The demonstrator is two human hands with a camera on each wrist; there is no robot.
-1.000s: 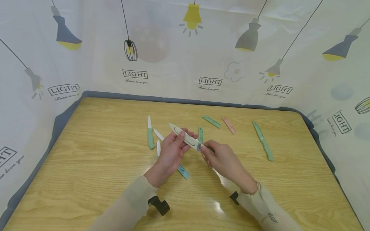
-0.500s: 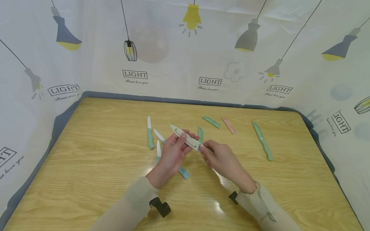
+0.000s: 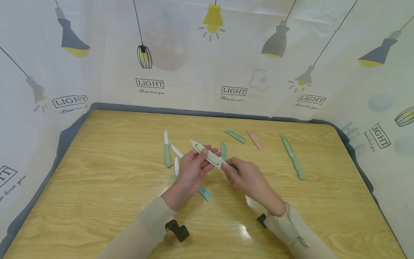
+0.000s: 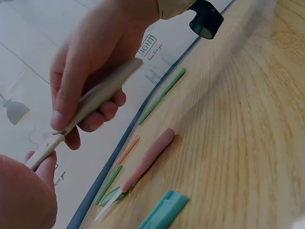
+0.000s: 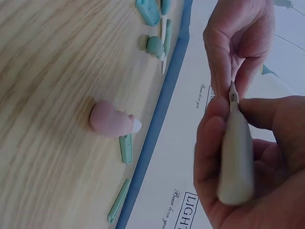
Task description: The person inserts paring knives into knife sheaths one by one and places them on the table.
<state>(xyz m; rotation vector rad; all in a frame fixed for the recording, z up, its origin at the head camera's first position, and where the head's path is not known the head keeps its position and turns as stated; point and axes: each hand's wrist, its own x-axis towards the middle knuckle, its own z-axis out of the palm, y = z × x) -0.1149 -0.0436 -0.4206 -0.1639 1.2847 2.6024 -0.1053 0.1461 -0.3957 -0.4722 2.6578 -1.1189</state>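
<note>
You had the cream-handled knife (image 4: 106,93) raised above the middle of the worktop (image 3: 106,201), white sheath (image 3: 212,157) over its blade, tip pointing away and to your left. Your left hand (image 3: 191,172) pinched the sheath, thumb on top, fingers beneath. Your right hand (image 3: 250,180) was closed around the handle. Sheath met the handle close to your right fingertips; whether any blade showed there was too small to tell.

Left side of the worktop: 1 green-handled knife (image 3: 167,155), white blade bare, pointing away. Beside it, 2 more bare blades partly hidden by your left hand: a white-bladed knife (image 3: 176,151) and a blue-handled knife (image 3: 176,166). Blue sheath (image 3: 204,193) stuck out from under your left wrist, also partly hidden.

Past your hands lay an upright-lying green sheath (image 3: 224,149), a slanted green sheath (image 3: 235,136) and a pink sheath (image 3: 255,140), all apart. Far right: green knife (image 3: 293,157) in its green cover. Pink-handled knife (image 4: 150,160) showed in both wrist views, flat on the worktop, white blade near a green sheath.
</note>
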